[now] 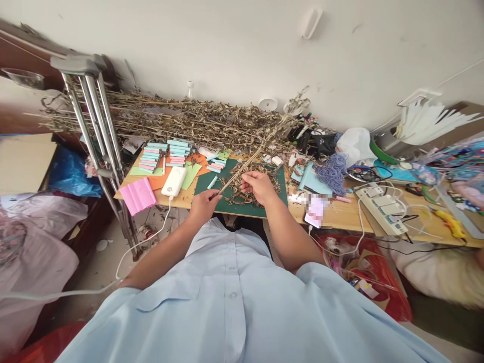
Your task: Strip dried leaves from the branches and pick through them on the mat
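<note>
My left hand [204,205] is closed round the lower end of a long dried plant stalk [247,162], which slants up and away to the right toward the wall. Close to the stalk's right side, my right hand [259,186] has its fingers curled with the tips pinched together; whether a bit of leaf is between them is too small to tell. Under both hands lies a pile of dried leaves [242,194] on a green cutting mat [278,207]. Behind them a long heap of dried plant stalks [189,118] runs along the wall.
Rolled paper tubes [177,151], a white power bank [174,181] and pink paper [138,195] lie on the left. At right are a phone [315,210], purple yarn [333,172] and a power strip [382,207]. Crutches [96,116] lean at the table's left end.
</note>
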A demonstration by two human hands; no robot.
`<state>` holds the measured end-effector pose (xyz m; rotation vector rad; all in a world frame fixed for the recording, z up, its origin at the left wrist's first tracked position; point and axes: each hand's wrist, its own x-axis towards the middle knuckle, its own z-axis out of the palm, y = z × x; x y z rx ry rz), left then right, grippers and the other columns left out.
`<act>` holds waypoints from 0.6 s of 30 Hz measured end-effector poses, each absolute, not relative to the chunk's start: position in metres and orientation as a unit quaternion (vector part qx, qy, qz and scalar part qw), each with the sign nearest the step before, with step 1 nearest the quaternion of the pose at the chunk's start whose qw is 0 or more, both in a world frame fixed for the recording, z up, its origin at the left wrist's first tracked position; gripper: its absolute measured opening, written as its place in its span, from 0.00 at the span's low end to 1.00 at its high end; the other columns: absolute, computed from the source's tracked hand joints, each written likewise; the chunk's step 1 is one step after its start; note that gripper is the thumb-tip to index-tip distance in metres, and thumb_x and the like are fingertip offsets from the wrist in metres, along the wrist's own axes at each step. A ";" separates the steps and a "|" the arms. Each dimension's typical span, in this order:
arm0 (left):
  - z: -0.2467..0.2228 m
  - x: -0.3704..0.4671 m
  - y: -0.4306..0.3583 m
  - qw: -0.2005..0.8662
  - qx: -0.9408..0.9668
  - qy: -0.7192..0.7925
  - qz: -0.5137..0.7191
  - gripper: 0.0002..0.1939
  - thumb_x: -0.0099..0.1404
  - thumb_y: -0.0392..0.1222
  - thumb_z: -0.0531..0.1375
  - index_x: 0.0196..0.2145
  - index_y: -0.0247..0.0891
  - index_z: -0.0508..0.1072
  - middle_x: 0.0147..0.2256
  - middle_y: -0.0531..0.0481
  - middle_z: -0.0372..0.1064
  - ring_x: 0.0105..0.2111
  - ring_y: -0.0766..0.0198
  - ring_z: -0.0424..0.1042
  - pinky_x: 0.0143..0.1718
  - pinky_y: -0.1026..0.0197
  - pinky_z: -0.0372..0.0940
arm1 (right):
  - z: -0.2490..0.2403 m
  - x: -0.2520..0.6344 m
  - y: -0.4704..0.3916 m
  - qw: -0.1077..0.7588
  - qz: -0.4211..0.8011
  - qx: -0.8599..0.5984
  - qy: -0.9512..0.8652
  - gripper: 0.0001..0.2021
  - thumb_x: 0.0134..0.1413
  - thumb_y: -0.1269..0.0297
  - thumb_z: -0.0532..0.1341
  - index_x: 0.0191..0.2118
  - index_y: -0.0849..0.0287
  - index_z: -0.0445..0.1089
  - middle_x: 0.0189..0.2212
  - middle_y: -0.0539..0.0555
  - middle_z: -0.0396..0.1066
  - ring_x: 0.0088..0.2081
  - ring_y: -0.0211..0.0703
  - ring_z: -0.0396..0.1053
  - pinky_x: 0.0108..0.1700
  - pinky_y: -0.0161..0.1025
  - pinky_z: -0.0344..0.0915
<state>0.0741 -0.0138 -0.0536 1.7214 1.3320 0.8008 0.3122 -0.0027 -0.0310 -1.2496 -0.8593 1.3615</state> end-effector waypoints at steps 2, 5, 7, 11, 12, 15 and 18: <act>-0.054 0.074 -0.013 0.393 0.679 0.534 0.315 0.12 0.66 0.46 0.63 0.42 0.39 0.82 0.28 0.50 0.73 0.31 0.61 0.69 0.34 0.62 0.59 | -0.031 0.311 -0.006 0.503 0.579 -0.518 -0.379 0.21 0.41 0.47 0.76 0.30 0.59 0.74 0.24 0.50 0.73 0.24 0.36 0.71 0.26 0.34 0.73; -0.056 0.071 -0.010 0.378 0.679 0.539 0.325 0.11 0.65 0.46 0.64 0.40 0.38 0.82 0.29 0.50 0.73 0.30 0.61 0.68 0.34 0.61 0.59 | -0.033 0.309 -0.012 0.458 0.590 -0.512 -0.423 0.21 0.43 0.47 0.75 0.29 0.58 0.72 0.23 0.50 0.73 0.24 0.37 0.71 0.27 0.35 0.73; -0.057 0.068 -0.007 0.369 0.677 0.544 0.331 0.11 0.64 0.46 0.64 0.40 0.38 0.81 0.29 0.50 0.73 0.29 0.62 0.67 0.34 0.61 0.59 | -0.035 0.312 -0.013 0.432 0.589 -0.514 -0.449 0.20 0.45 0.47 0.74 0.29 0.58 0.72 0.24 0.51 0.74 0.25 0.39 0.72 0.28 0.37 0.72; -0.057 0.062 -0.006 0.416 0.643 0.557 0.320 0.14 0.66 0.48 0.61 0.42 0.37 0.80 0.28 0.51 0.72 0.25 0.64 0.69 0.30 0.62 0.61 | -0.037 0.333 -0.007 0.421 0.460 -0.617 -0.480 0.14 0.53 0.50 0.68 0.34 0.57 0.74 0.27 0.52 0.75 0.28 0.42 0.73 0.33 0.41 0.72; -0.057 0.060 -0.006 0.436 0.636 0.551 0.318 0.14 0.67 0.50 0.61 0.41 0.37 0.79 0.28 0.52 0.72 0.24 0.65 0.69 0.29 0.63 0.62 | -0.038 0.341 -0.004 0.417 0.397 -0.657 -0.487 0.13 0.54 0.52 0.67 0.36 0.57 0.76 0.30 0.53 0.77 0.29 0.43 0.73 0.35 0.42 0.72; -0.057 0.056 -0.010 0.500 0.619 0.521 0.310 0.16 0.66 0.54 0.61 0.36 0.36 0.77 0.26 0.53 0.70 0.21 0.67 0.66 0.24 0.64 0.60 | -0.038 0.359 0.006 0.421 0.239 -0.722 -0.494 0.15 0.52 0.57 0.68 0.45 0.56 0.78 0.46 0.58 0.78 0.36 0.46 0.74 0.43 0.46 0.72; -0.060 0.051 -0.016 0.578 0.582 0.491 0.295 0.19 0.64 0.57 0.63 0.33 0.36 0.75 0.23 0.54 0.67 0.18 0.70 0.62 0.19 0.66 0.54 | -0.036 0.361 0.013 0.506 0.285 -0.683 -0.443 0.22 0.52 0.50 0.68 0.50 0.57 0.76 0.51 0.60 0.76 0.37 0.46 0.74 0.37 0.42 0.72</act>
